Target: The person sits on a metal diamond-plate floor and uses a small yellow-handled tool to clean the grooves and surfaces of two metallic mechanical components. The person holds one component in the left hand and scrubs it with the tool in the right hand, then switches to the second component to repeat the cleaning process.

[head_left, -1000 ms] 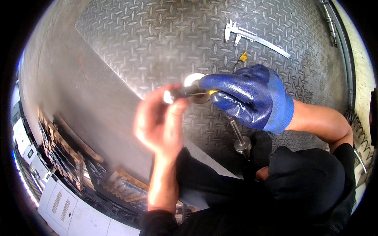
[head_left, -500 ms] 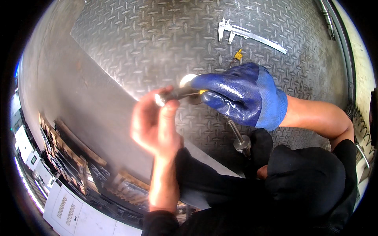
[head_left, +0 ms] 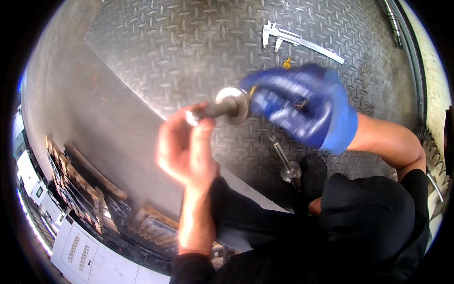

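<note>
My bare left hand (head_left: 187, 146) is closed around the thin end of a metal tool holder (head_left: 229, 108), a shank with a round flange facing right. Fingers and thumb pinch its bright tip. My right hand (head_left: 298, 106), in a blue coated glove and smeared by motion, is closed just right of the flange. A sliver of a small yellow-handled key (head_left: 252, 90) shows at its fingertips; the glove hides the rest. A second metal tool holder (head_left: 285, 163) stands below the right hand, beside my dark shoe. Beyond the glove lies another small yellow piece (head_left: 286, 63), partly covered.
A silver vernier caliper (head_left: 302, 42) lies on the diamond-patterned metal plate (head_left: 189, 52) at the far right. Smooth grey floor (head_left: 109, 109) borders the plate. Wooden pallets (head_left: 85, 180) and a white cabinet (head_left: 80, 248) stand at lower left. A coiled hose (head_left: 432, 146) is at the right edge.
My right hand has pulled back to the right from the tool holder, taking the yellow-handled key away from its shank and uncovering the flange. My left hand has stayed nearly still.
</note>
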### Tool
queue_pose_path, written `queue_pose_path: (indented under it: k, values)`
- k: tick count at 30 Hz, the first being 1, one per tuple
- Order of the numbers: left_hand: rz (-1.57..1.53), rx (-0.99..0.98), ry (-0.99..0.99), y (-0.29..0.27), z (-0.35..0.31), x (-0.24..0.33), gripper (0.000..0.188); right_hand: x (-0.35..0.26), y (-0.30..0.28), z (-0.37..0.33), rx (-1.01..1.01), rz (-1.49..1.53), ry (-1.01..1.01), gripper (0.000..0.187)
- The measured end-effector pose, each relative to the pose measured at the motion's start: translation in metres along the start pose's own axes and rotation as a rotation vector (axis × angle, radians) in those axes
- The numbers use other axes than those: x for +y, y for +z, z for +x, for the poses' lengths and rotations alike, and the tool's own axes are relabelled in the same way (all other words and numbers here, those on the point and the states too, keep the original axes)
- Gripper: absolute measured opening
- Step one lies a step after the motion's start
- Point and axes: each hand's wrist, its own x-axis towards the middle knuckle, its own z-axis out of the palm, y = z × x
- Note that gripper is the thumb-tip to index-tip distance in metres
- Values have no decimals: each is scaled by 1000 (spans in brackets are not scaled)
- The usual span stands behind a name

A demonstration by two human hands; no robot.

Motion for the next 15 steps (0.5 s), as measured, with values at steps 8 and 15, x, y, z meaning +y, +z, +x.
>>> queue_pose_path:
  k: [8,15]
  values:
    - [-21,72,-83,0,0,4,26,78,-20,-66,66,-346,332,29]
    - [-30,52,-78,-3,-1,4,26,83,-8,-91,-26,-823,29,34]
